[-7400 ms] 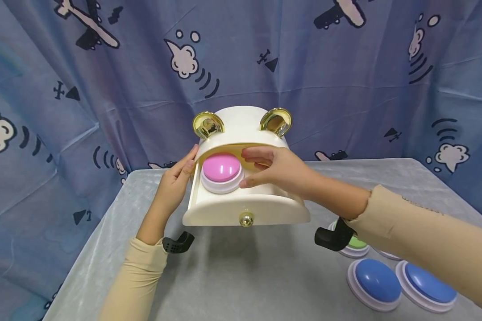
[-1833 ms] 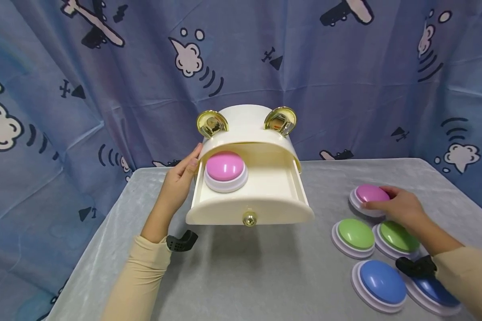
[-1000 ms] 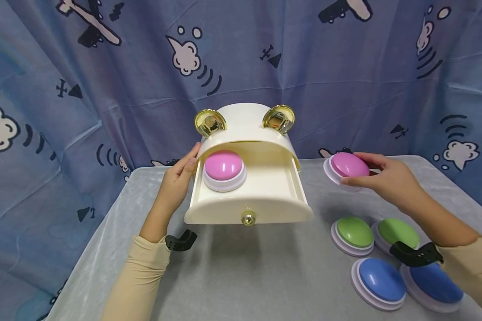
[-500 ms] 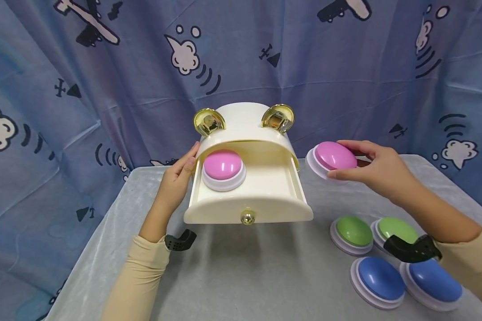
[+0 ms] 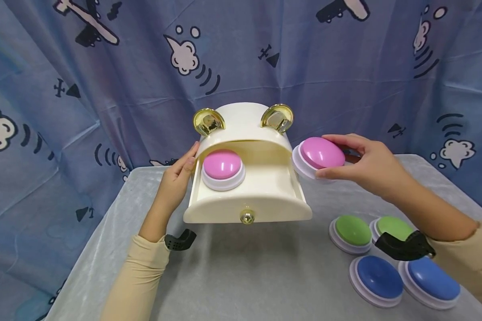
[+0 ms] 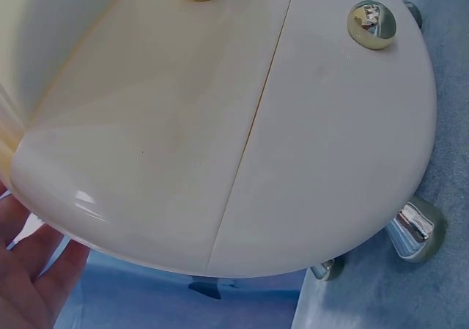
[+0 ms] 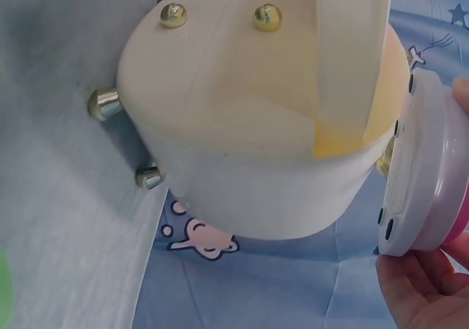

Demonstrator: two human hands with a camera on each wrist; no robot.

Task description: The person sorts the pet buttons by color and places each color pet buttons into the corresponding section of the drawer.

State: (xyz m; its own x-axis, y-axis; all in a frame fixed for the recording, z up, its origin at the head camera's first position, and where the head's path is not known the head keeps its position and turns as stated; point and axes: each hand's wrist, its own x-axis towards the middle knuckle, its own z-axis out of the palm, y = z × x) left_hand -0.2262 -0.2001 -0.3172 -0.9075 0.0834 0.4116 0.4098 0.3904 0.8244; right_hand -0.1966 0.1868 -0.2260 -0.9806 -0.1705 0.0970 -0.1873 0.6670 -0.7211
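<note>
A white drawer cabinet [image 5: 243, 117] with gold ear-shaped ornaments stands in the middle of the head view, its top drawer [image 5: 243, 209] pulled out. In that drawer's left side sits a pink-topped push button [image 5: 222, 166] with a white base. My left hand [image 5: 174, 185] rests against the cabinet's left side, fingers extended along it. My right hand [image 5: 371, 167] grips a second pink button [image 5: 323, 154] between thumb and fingers, tilted in the air just right of the drawer. In the right wrist view, this button's white underside [image 7: 414, 164] with small dark spots faces the cabinet.
Two green buttons, one nearer left [image 5: 352, 231] and one partly behind the right wrist's black mount [image 5: 405, 246], lie on the grey-clothed table [image 5: 245, 276]. Two blue buttons [image 5: 379, 277] lie in front of them. A blue patterned curtain [image 5: 241, 53] hangs behind.
The right hand left the drawer, picked up the second pink button from the table's right side, then raised it and moved it left toward the drawer. The left hand stayed at the cabinet.
</note>
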